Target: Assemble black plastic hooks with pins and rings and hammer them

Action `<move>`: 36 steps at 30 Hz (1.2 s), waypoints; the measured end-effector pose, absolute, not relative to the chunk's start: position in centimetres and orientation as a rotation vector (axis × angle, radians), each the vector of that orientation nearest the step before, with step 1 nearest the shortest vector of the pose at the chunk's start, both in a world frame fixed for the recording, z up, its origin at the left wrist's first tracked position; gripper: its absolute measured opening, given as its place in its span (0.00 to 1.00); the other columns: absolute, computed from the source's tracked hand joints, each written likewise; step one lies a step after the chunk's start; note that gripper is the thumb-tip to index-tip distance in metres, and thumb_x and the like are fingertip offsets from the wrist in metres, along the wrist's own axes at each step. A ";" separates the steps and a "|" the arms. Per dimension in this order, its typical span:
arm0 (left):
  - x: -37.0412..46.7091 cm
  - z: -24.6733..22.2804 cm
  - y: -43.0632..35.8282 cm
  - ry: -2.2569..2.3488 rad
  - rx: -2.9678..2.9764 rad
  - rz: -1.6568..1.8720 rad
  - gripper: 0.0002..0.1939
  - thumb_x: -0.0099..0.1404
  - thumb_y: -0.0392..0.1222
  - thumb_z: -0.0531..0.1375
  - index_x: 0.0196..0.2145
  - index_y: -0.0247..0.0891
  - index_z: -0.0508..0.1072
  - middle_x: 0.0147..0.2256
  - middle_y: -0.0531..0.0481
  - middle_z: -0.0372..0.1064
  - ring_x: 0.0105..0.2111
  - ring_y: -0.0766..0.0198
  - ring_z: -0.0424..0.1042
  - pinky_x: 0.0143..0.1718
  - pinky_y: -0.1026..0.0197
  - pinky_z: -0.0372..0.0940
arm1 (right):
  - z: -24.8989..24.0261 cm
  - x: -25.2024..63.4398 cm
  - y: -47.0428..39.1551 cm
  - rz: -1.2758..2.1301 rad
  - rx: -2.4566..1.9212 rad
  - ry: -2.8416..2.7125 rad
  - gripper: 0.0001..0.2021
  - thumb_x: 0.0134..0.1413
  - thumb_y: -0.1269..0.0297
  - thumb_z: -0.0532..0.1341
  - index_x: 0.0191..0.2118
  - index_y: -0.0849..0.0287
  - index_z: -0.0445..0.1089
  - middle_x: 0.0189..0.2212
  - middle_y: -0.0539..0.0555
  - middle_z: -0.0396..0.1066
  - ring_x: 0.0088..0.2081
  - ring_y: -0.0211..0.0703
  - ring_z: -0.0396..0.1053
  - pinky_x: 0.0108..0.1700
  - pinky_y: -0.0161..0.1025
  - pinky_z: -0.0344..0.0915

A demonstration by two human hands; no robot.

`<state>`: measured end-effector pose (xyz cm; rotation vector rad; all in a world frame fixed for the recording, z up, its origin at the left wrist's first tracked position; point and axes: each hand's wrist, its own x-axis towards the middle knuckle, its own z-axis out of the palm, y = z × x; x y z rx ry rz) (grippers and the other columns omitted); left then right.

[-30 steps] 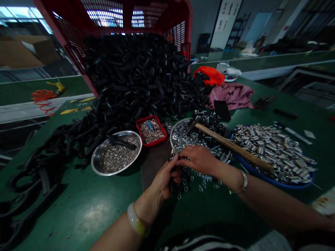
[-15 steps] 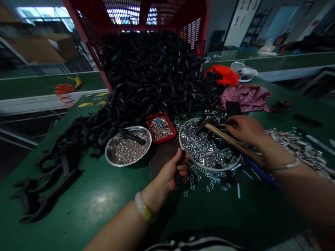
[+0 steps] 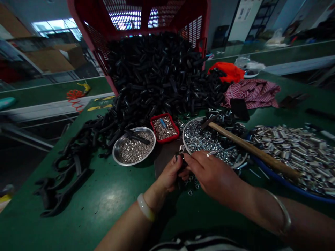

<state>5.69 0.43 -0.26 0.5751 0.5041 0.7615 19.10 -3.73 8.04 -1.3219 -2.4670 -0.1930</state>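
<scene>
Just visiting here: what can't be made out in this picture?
All in the head view:
Most of the small black piece: hidden by the left hand and right hand.
Blue plastic basin: cut off by the right edge.
Red plastic crate: cut off by the top edge.
Tiny silver pieces in the round steel bowl: shapes too small.

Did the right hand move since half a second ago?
Yes. The right hand came leftward and back, from beyond the hammer handle to its near side, beside the left hand.
</scene>
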 end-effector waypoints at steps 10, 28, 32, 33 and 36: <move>5.2 0.0 0.1 0.604 0.760 0.969 0.23 0.49 0.55 0.64 0.35 0.40 0.61 0.19 0.60 0.56 0.17 0.76 0.53 0.20 0.70 0.50 | 4.8 18.9 -3.8 -0.420 -1.252 -2.178 0.16 0.56 0.71 0.51 0.51 0.62 0.62 0.38 0.61 0.70 0.41 0.48 0.66 0.43 0.47 0.66; 5.4 0.2 -0.6 0.842 0.750 1.012 0.22 0.52 0.56 0.62 0.33 0.40 0.58 0.18 0.61 0.57 0.17 0.74 0.57 0.20 0.70 0.53 | 4.2 18.3 -1.5 0.398 -1.494 -1.970 0.13 0.59 0.61 0.48 0.40 0.60 0.66 0.32 0.56 0.72 0.36 0.43 0.70 0.36 0.39 0.65; 4.8 0.2 -0.5 0.944 0.564 0.949 0.22 0.50 0.55 0.63 0.33 0.40 0.58 0.16 0.63 0.53 0.15 0.76 0.53 0.17 0.71 0.50 | 2.2 18.1 -1.1 0.276 -1.502 -2.216 0.17 0.58 0.61 0.47 0.46 0.64 0.64 0.38 0.64 0.70 0.40 0.48 0.69 0.40 0.45 0.64; 4.7 0.2 -0.5 0.957 0.556 0.953 0.23 0.49 0.55 0.64 0.33 0.39 0.58 0.16 0.63 0.53 0.14 0.76 0.53 0.17 0.71 0.50 | 2.1 18.2 -0.9 0.302 -1.527 -2.243 0.17 0.58 0.61 0.47 0.45 0.64 0.65 0.37 0.63 0.71 0.39 0.47 0.69 0.40 0.44 0.63; 4.7 0.3 -0.5 0.980 0.658 1.006 0.24 0.48 0.55 0.64 0.34 0.39 0.59 0.16 0.63 0.55 0.14 0.76 0.53 0.16 0.71 0.50 | 2.4 18.5 0.0 0.795 -1.609 -2.186 0.25 0.61 0.53 0.38 0.29 0.61 0.67 0.20 0.54 0.67 0.25 0.40 0.66 0.30 0.37 0.62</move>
